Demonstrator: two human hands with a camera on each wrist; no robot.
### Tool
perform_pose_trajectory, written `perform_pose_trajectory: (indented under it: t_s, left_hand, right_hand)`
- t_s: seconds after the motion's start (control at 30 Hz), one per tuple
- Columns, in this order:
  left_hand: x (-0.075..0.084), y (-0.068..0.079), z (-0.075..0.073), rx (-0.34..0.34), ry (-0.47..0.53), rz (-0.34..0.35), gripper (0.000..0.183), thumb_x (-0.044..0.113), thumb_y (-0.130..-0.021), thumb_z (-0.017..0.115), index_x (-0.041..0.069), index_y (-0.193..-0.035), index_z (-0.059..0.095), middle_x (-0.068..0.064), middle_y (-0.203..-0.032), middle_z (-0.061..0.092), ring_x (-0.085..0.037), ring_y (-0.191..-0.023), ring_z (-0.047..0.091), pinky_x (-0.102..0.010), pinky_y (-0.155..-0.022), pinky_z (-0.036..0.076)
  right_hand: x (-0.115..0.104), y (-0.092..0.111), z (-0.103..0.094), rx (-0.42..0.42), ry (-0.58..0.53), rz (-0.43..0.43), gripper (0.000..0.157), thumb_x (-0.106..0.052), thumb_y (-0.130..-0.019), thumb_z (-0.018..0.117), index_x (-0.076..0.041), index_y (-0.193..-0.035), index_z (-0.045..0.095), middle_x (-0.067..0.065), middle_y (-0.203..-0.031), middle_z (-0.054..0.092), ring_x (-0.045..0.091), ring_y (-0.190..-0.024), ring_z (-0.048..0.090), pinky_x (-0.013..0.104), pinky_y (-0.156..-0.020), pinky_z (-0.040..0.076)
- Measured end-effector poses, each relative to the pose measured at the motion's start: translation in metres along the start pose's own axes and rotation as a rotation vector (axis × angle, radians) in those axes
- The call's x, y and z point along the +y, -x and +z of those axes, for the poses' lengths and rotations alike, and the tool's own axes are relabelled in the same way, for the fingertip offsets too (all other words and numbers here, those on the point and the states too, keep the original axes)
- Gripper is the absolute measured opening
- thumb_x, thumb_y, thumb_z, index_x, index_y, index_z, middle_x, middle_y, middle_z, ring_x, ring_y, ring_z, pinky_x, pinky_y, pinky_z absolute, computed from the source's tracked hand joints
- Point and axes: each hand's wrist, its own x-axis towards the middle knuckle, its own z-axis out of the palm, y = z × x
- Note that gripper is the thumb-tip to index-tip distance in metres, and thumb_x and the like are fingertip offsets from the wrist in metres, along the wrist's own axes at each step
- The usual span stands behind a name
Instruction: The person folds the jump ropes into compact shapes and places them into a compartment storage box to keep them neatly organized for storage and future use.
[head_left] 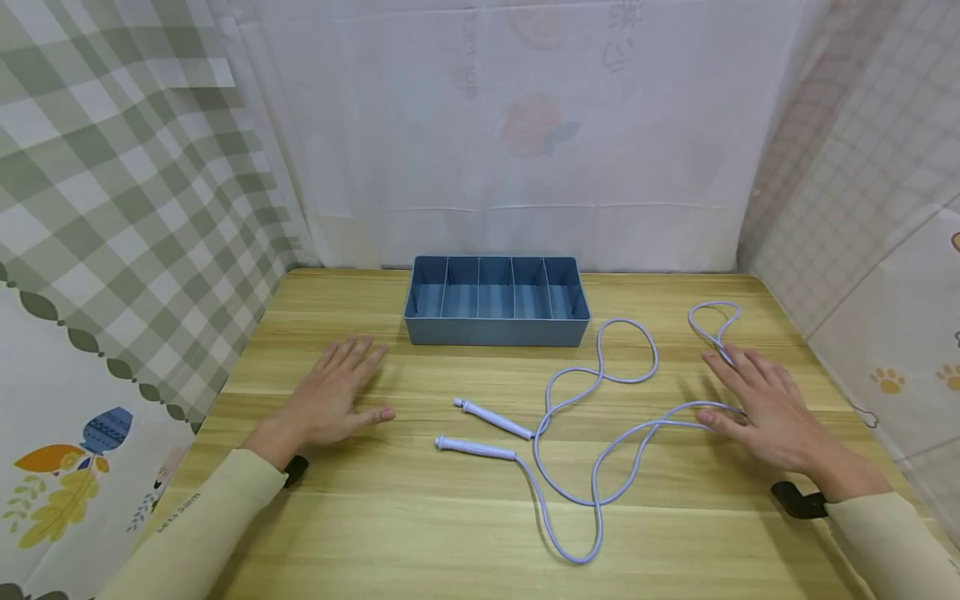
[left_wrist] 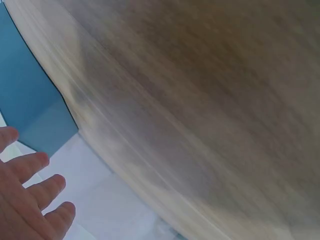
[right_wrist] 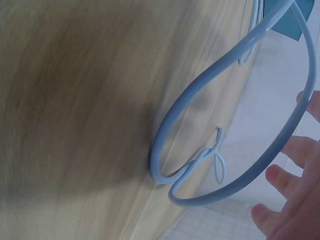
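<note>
A pale purple jump rope lies loosely looped on the wooden table, its cord (head_left: pixel 596 502) crossing itself in several places. Its two ribbed handles, an upper one (head_left: pixel 495 419) and a lower one (head_left: pixel 476 449), lie side by side near the middle. My right hand (head_left: pixel 765 408), fingers spread, is over the rope's right end and hides part of it. In the right wrist view, a raised curve of cord (right_wrist: pixel 205 201) passes in front of the fingers. To the left of the handles, my left hand (head_left: pixel 330 396) holds nothing, palm down with fingers extended.
A blue-grey box (head_left: pixel 497 332) with several compartments stands at the table's back, beyond the handles. White cloth (head_left: pixel 375 125) hangs behind it, a green checked cloth (head_left: pixel 135 167) at left, and a paw-print cloth (head_left: pixel 862 333) at right.
</note>
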Motion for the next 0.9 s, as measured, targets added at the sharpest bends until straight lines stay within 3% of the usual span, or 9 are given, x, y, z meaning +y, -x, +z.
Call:
perform_pose_trajectory:
  t_s: [0.9]
  left_hand:
    - [0.015,-0.012,0.003,0.009,0.039,0.076,0.094,0.064,-0.095,0.061,0.008,-0.162,0.027,-0.021,-0.165,0.027,-0.043,-0.152,0.022,-0.059,-0.122,0.015]
  right_hand:
    - [-0.013,-0.001,0.004,0.019,-0.008,-0.054,0.088,-0.038,-0.091,0.074,-0.019,-0.163,0.027,0.014,-0.17,0.012,0.045,-0.154,0.009,0.064,-0.119,-0.01]
